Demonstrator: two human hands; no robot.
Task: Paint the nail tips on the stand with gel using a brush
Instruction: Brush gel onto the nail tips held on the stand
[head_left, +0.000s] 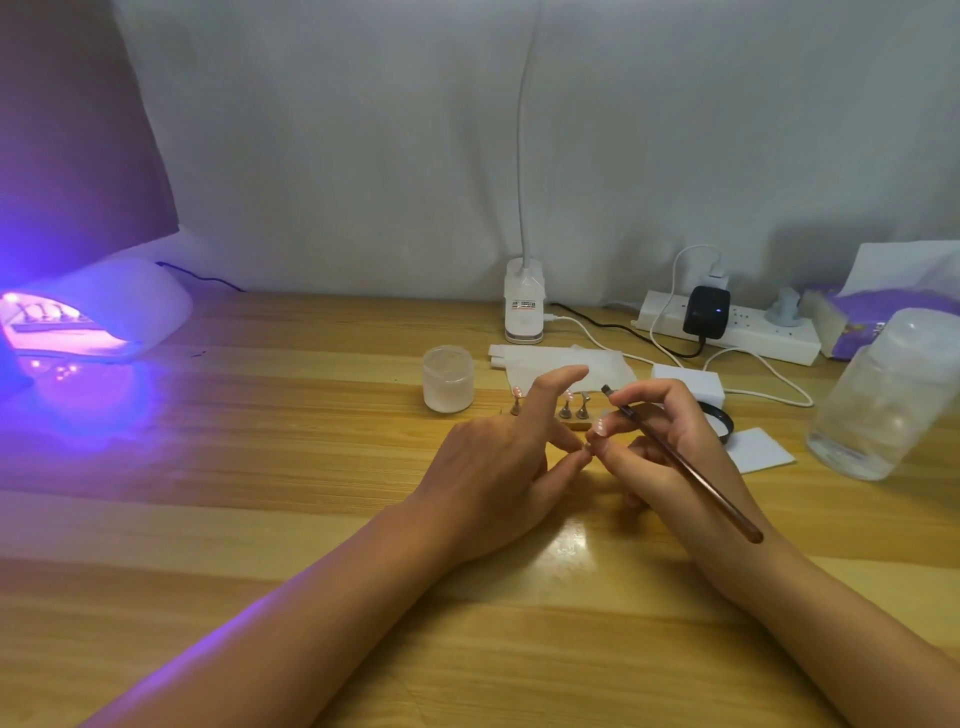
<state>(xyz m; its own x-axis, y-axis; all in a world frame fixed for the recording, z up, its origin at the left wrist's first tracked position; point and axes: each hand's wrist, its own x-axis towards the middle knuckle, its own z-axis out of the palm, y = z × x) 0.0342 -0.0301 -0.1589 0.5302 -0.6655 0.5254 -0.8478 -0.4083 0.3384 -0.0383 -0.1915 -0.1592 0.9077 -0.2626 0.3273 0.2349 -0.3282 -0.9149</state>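
Observation:
A small stand (566, 413) with metal pegs sits mid-table, and pink-white nail tips top its pegs; my hands hide part of it. My right hand (670, 447) grips a thin dark brush (680, 462), bristle end pointing up and away. A nail tip (601, 427) shows at my right fingertips. My left hand (498, 457) lies in front of the stand, index finger stretched out, while thumb and another finger meet my right fingertips at a small piece; I cannot tell what it is. An open jar of pale gel (448, 378) stands left of the stand.
A lit purple UV lamp (98, 317) is at far left. At the back stand a clip lamp base (524, 301), a power strip (737, 327) with cables and white tissues (566, 361). On the right: a black lid (724, 421), white pad (761, 449), large clear jar (888, 395).

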